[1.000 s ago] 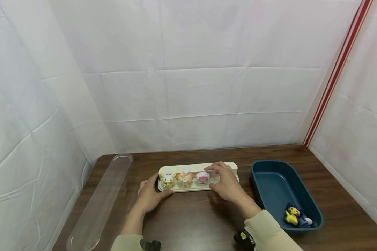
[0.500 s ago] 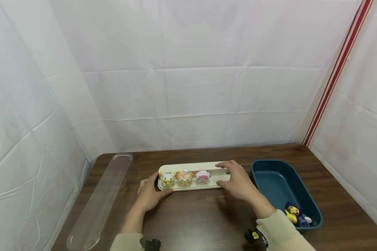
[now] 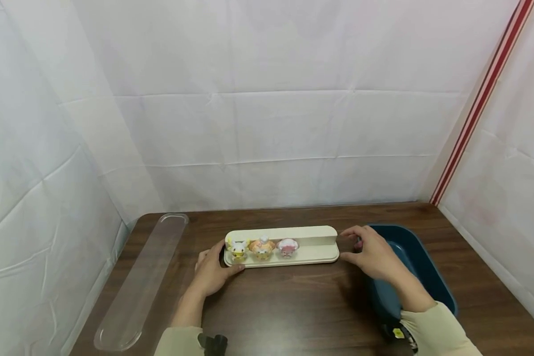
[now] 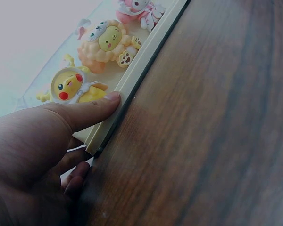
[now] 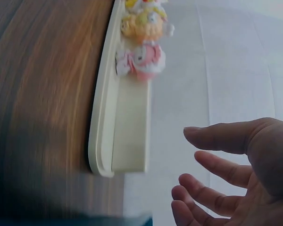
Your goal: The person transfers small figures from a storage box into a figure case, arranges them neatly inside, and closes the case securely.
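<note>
My left hand [image 3: 213,272] grasps the tray [image 3: 313,254] end at 9 o'clock on the worktop; right hand [image 3: 374,252] released, at 3 o'clock. Tilting risks toppling the toys [image 3: 262,248].

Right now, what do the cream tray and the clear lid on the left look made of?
Cream tray: likely matte molded plastic, with smooth rounded rims. Clear lid: apparently glossy transparent plastic; the wood table shows through it.

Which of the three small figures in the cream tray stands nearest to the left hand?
The yellow figure, at the tray's left end, beside the left hand; the orange and pink ones stand farther right.
</note>
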